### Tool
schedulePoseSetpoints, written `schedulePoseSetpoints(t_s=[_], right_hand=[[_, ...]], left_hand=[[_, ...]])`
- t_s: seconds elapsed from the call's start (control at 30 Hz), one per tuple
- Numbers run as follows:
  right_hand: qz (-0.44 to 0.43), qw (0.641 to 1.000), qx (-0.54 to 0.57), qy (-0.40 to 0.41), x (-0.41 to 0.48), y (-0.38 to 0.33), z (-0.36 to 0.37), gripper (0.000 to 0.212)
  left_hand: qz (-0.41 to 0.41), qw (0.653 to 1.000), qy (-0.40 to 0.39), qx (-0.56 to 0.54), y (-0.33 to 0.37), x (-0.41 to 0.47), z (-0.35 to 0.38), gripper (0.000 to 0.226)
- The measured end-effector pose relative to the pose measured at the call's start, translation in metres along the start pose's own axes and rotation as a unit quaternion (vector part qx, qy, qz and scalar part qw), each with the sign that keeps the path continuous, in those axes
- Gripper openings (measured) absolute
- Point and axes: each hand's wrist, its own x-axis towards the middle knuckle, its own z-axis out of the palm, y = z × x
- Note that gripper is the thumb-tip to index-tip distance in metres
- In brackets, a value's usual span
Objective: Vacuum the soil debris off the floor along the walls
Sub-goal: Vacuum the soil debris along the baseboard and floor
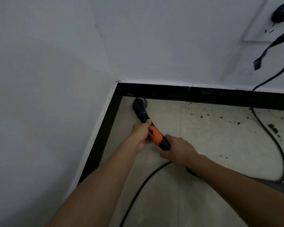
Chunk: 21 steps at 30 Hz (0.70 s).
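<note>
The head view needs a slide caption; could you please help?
Left hand and right hand grip an orange-collared black vacuum wand, round nozzle in the corner; soil crumbs lie rightward.

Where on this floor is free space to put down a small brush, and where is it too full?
Free: the tile strip between the vacuum nozzle and the soil debris; also the floor between the thin cable and the forearm of the right hand. Crowded: the right side, where debris lies around the power cord, and the wand, gripped by the left hand too.
</note>
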Motion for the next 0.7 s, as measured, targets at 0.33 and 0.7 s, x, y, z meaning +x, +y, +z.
schedulePoseSetpoints(t_s=[0.33,0.7], right_hand=[[0.045,0.995,-0.071,-0.057,0.008,0.053,-0.071,0.029],[0.086,0.979,-0.074,-0.17,-0.11,0.117,-0.078,0.029]], left_hand=[[-0.056,0.997,-0.058,0.005,0.02,0.005,0.072,0.031],[-0.213,0.961,-0.133,0.117,-0.033,-0.09,0.127,0.025]])
